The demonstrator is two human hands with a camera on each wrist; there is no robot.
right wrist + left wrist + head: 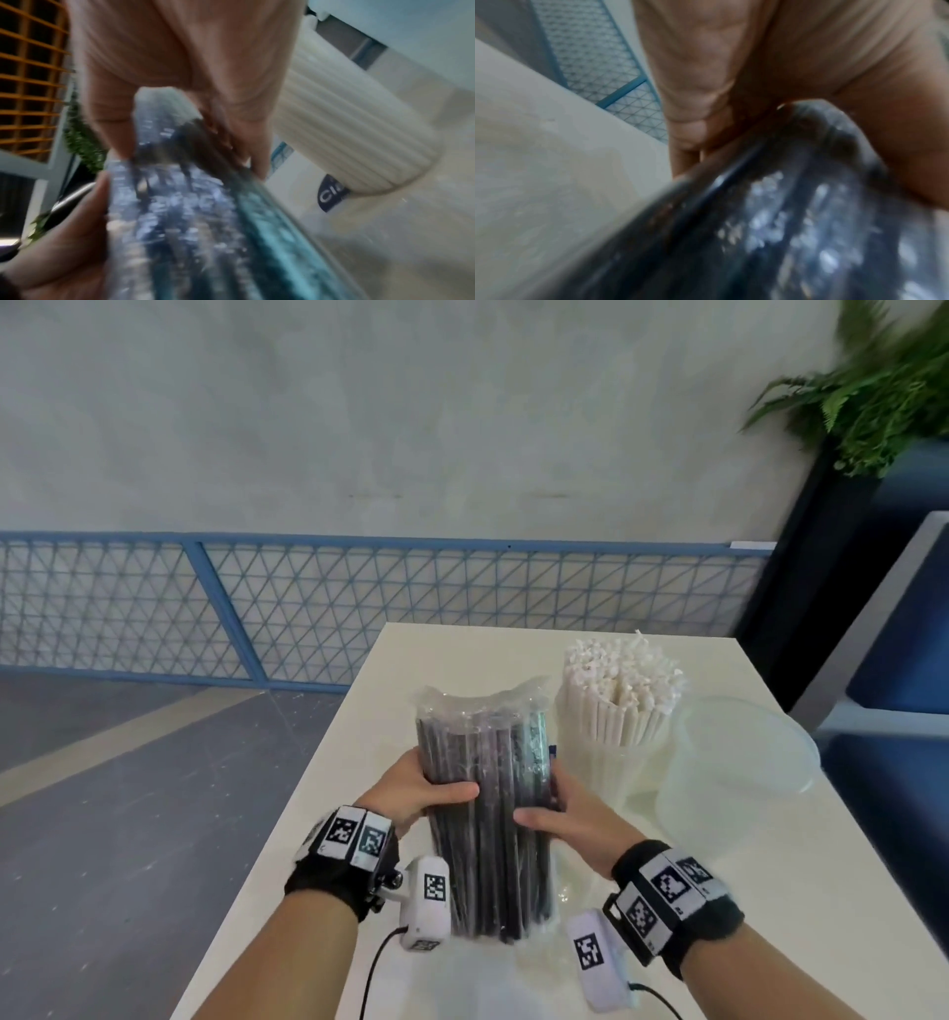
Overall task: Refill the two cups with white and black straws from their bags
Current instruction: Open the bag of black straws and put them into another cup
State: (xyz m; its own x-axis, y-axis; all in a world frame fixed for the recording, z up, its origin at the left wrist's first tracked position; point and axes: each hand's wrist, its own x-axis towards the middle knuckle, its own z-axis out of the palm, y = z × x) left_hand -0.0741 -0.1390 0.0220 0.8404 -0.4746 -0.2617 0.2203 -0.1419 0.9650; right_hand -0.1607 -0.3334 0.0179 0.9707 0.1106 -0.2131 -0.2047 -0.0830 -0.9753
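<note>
Standing nearly upright, the clear plastic bag of black straws (485,819) is running its long axis from 6 o'clock up to 12 o'clock in the head view, its crumpled open mouth pointing up and slightly away, its bottom end appearing to touch the white table (770,942) near the front edge. The left hand (421,791) is gripping the bag from 9 o'clock, thumb lying across the front and fingers curling behind. The right hand (565,819) is gripping it from 3 o'clock, thumb across the front, fingers wrapped round the far side.

At 2 o'clock from the bag, just beside it, a translucent plastic cup (611,762) is holding a dense bundle of white paper straws (619,695), standing upright and fanning a little toward the top. At 3 o'clock from that cup, an empty clear plastic cup (739,762) is sitting on the table, touching or nearly touching it. Beyond the table, a blue mesh railing (205,603) is running along a grey wall, and a green fern (883,392) is hanging at the upper right.

The black straws are lying packed parallel inside wrinkled, shiny film; a teal strip is showing along the bag's right edge in the blurred right wrist view (270,233).
</note>
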